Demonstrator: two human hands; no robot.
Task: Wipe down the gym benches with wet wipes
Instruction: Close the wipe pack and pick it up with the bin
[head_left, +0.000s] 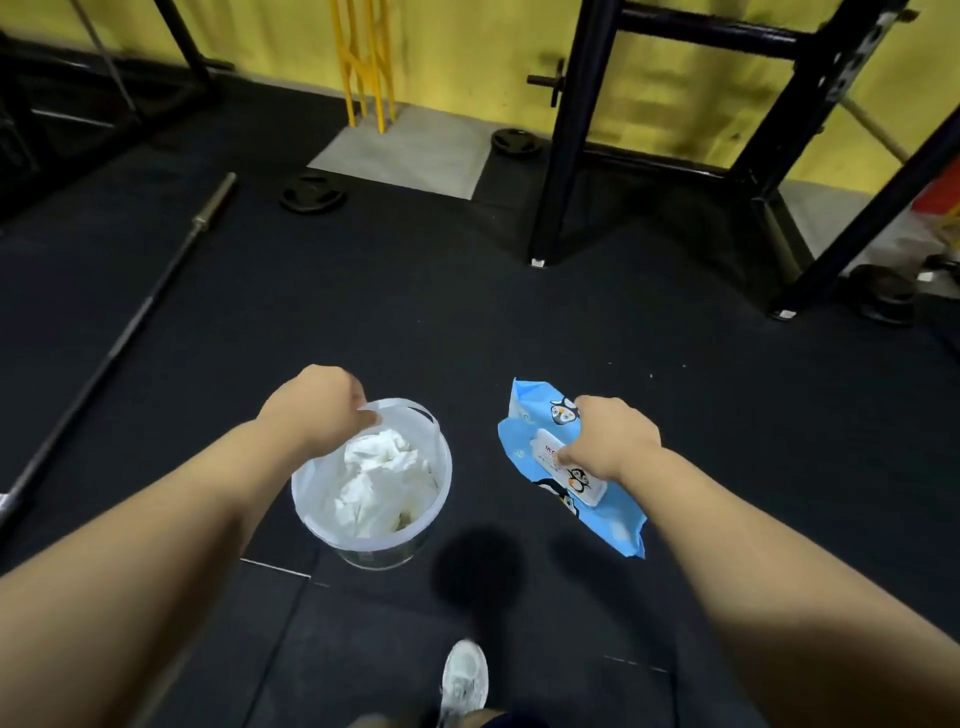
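Note:
My left hand (317, 405) grips the rim of a small translucent white bucket (436, 499) and carries it above the black rubber floor. Crumpled white used wipes (382, 475) fill the bucket. My right hand (608, 439) holds a blue pack of wet wipes (615, 525) with penguin pictures, fingers curled over its white flip lid (592, 491). Both things hang in front of me at about waist height. No gym bench is in view.
A black power rack (571, 156) stands ahead on the right against a yellow wall. A barbell (124, 338) lies on the floor to the left, with weight plates (312, 193) near the wall. A yellow stand (366, 62) is at the back. My shoe (464, 675) shows below.

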